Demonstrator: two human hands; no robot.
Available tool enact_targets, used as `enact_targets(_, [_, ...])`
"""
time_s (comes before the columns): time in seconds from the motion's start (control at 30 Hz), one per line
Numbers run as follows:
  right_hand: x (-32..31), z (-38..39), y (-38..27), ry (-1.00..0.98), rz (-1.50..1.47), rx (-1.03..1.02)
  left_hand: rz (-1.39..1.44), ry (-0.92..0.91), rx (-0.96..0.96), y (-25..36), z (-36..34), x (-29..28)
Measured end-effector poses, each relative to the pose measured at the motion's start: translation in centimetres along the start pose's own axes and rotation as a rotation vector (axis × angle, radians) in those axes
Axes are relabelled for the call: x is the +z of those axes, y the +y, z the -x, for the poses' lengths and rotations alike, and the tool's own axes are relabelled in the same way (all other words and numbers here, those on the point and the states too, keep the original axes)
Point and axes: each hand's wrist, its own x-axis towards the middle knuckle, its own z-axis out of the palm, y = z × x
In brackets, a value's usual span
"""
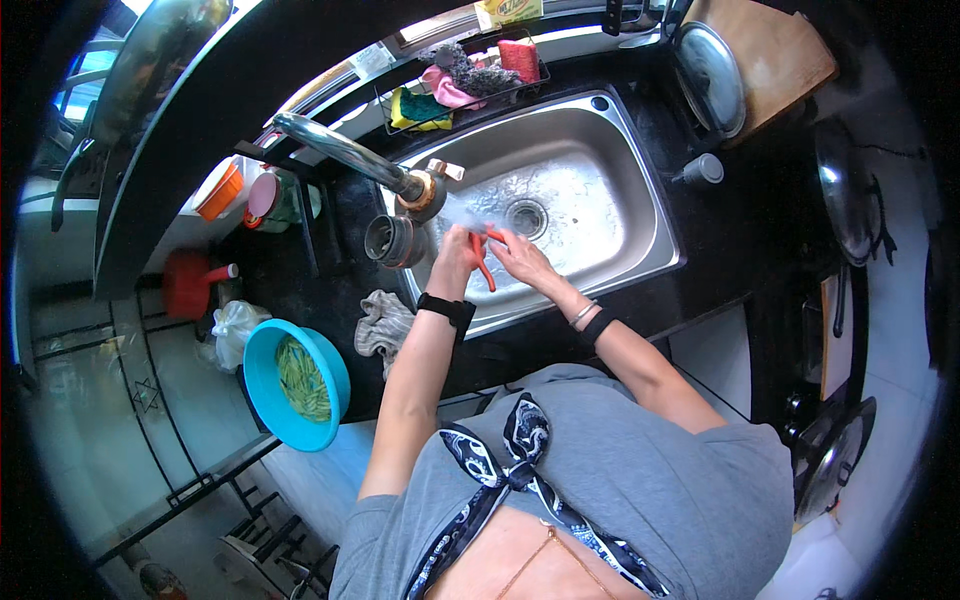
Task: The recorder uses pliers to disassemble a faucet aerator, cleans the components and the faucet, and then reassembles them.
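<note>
Over the near left part of the steel sink [640,190], my left hand [456,250] is closed on a slim red thing [485,266]. Part of it sticks out toward me, and the fingers hide the rest, so I cannot make out its kind. My right hand [523,260] pinches a red piece [495,236] right beside it; whether the two are one thing, I cannot tell. Water [462,212] sprays from the chrome tap [350,152] onto the sink next to my fingers. The drain [526,218] lies just beyond my hands.
A turquoise basin [338,375] holding green bean-like pods stands at the left counter edge, near a crumpled striped cloth [384,328]. Behind the sink is a wire rack [545,72] with sponges and scrubbers. A metal lid [712,80] and wooden board [770,50] lean at the back right.
</note>
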Motion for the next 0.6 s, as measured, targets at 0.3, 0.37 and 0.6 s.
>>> enact_targets(0.3, [1.5, -0.5, 0.6, 0.193, -0.441, 0.112, -0.260, -0.249, 0.085, -1.2, 8.0, 1.7])
enact_targets(0.37, [1.5, -0.6, 0.2, 0.275, -0.428, 0.053, -0.308, -0.230, 0.105, -1.0, 7.5, 0.8])
enact_targets(0.6, [0.0, -0.7, -2.2, -0.009, -0.608, 0.206, -0.704, 0.044, 0.635, -3.3, 5.0, -0.5])
